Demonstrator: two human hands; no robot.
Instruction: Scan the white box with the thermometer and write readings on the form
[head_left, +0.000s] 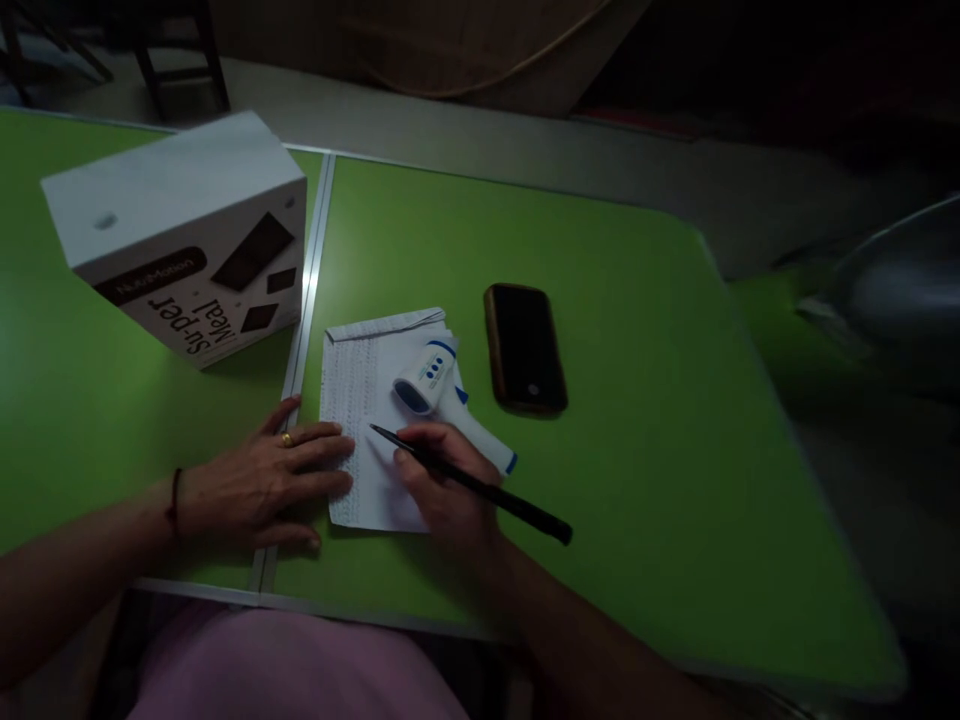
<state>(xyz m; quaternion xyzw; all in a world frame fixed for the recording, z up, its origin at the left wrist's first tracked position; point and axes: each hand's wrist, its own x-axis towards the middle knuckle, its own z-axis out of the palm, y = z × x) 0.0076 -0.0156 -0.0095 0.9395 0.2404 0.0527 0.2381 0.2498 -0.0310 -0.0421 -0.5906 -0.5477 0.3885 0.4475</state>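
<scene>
My right hand (454, 490) grips a black pen (487, 490), its tip pointing left just over a white notepad (382, 500). Rows of small handwriting run down the left part of the page, and the top sheets are folded over. Flat on the table, my left hand (262, 485) has its fingers spread, with the fingertips on the pad's left edge. It wears a ring and a dark red wrist cord. A white and blue infrared thermometer (427, 378) lies across the pad's upper right, its handle partly behind my right hand.
A phone (526, 348) in a brown case lies right of the pad. At the left stands a large white box (187, 220) with printed lettering. A metal seam (310, 280) crosses the green folding table (637, 480). Dark chair legs (180, 70) show beyond it.
</scene>
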